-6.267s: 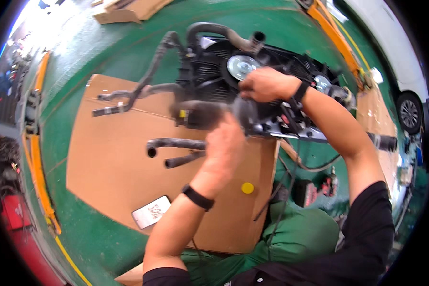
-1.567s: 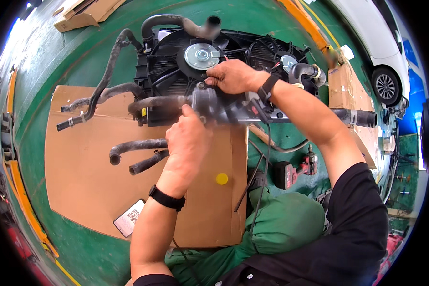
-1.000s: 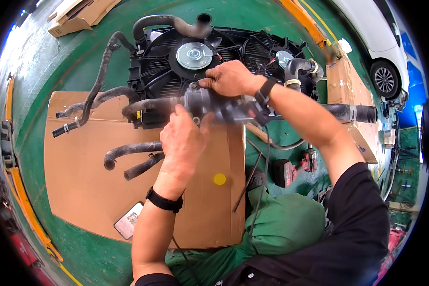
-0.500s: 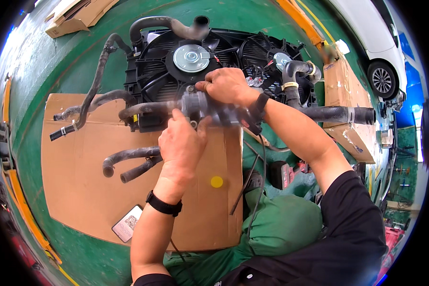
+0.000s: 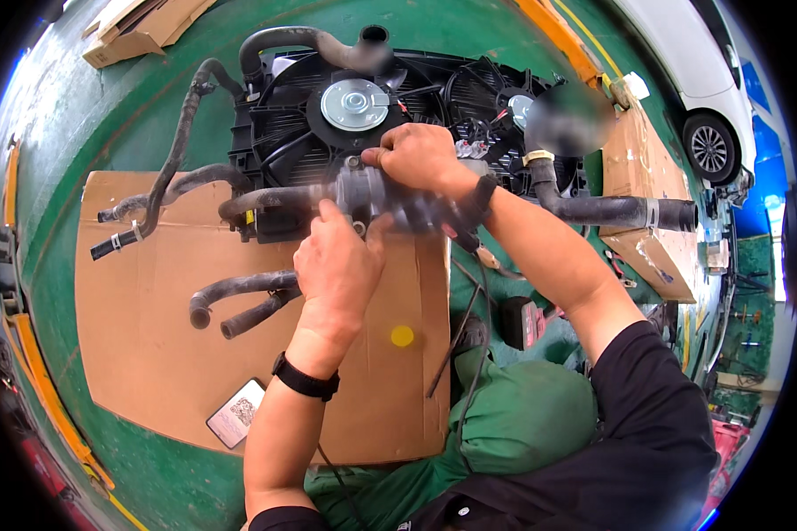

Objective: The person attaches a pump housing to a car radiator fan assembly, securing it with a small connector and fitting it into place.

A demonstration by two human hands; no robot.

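In front of a black double-fan radiator assembly (image 5: pixel 283 119), both of my hands are at a grey housing with bolt eyelets (image 5: pixel 357 190), partly blurred and partly covered by fingers. My left hand (image 5: pixel 335 265) grips its near side, index finger and thumb against it. Above it to the right, my right hand (image 5: pixel 416 159) is curled closed over the upper edge of the same housing. A dark rubber hose (image 5: pixel 270 199) runs left from the housing. Lower down, two more curved hoses (image 5: pixel 239 288) stick out from behind my left hand over the cardboard sheet (image 5: pixel 150 336).
A white card-like thing with a printed code (image 5: pixel 236 412) lies on the cardboard. A red-and-black power tool (image 5: pixel 522 320) rests on the green floor. Thick hoses (image 5: pixel 611 211) extend right, near a cardboard box (image 5: pixel 642 177). A white car (image 5: pixel 695 53) stands beyond.
Both hands keep nearly the same hold on the housing. My right forearm has shifted slightly left and down; the bent hose at the upper right now looks blurred.
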